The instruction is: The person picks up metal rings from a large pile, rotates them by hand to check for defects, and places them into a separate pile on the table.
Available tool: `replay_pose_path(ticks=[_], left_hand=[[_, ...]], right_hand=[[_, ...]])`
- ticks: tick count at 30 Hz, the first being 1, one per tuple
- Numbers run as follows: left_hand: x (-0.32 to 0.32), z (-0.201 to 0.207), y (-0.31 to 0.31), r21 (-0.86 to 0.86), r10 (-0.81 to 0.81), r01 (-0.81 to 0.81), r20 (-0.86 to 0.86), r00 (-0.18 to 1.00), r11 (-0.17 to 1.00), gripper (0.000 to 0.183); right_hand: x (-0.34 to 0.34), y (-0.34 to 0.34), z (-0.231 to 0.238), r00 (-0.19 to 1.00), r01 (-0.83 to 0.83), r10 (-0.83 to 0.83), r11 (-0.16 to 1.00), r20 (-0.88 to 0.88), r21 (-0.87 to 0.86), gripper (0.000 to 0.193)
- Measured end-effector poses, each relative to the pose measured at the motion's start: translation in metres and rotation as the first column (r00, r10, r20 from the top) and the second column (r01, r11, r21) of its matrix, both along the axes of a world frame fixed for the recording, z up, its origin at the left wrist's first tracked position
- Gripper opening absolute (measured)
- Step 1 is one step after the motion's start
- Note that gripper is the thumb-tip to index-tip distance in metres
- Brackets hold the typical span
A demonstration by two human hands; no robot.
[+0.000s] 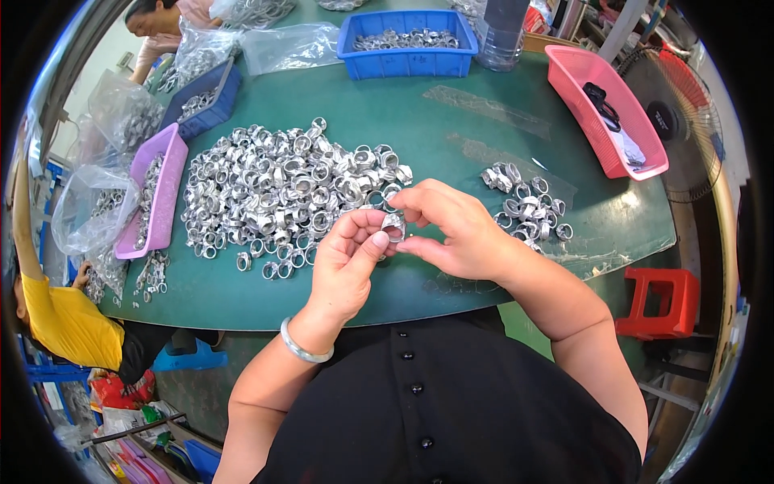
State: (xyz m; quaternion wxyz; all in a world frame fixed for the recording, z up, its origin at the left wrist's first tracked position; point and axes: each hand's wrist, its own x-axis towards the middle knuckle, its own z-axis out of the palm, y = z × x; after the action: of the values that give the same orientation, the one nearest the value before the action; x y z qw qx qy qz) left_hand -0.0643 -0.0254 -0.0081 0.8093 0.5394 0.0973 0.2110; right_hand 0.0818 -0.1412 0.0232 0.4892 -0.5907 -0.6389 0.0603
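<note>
In front of my body, my left hand [343, 262] pinches a shiny silver metal ring [393, 227] between thumb and fingers. My right hand [455, 226] meets it from the right, its thumb and bent fingers closed about the same ring. Just beyond my left hand spreads a large heap of similar silver rings [266, 181], with a few loose ones along its near edge. A smaller group of rings [528, 206] lies right of my right hand. A pale bangle [305, 343] circles my left wrist.
On the green table [379, 101] stand a blue bin [407, 66] of metal parts, a pink basket [601, 121] holding dark items, a purple basket [165, 194] and plastic bags [93, 189]. A red stool [657, 302] and fan [669, 121] are right. People sit left [72, 323] and far left [157, 36].
</note>
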Motion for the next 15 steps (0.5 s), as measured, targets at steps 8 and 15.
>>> replay_pose_path(ticks=[8,15], left_hand=[[0.0,0.0025,-0.0005,0.008,0.002,-0.002,0.008,1.0,1.0,0.018],[0.0015,0.0015,0.0004,0.004,-0.025,0.025,0.089,0.996,1.0,0.022]], right_hand=[[0.0007,-0.0007,-0.0009,0.996,-0.024,0.024,1.0,-0.086,-0.002,0.037],[0.0029,0.0007,-0.0055,0.991,-0.036,0.032,0.999,-0.129,-0.027,0.031]])
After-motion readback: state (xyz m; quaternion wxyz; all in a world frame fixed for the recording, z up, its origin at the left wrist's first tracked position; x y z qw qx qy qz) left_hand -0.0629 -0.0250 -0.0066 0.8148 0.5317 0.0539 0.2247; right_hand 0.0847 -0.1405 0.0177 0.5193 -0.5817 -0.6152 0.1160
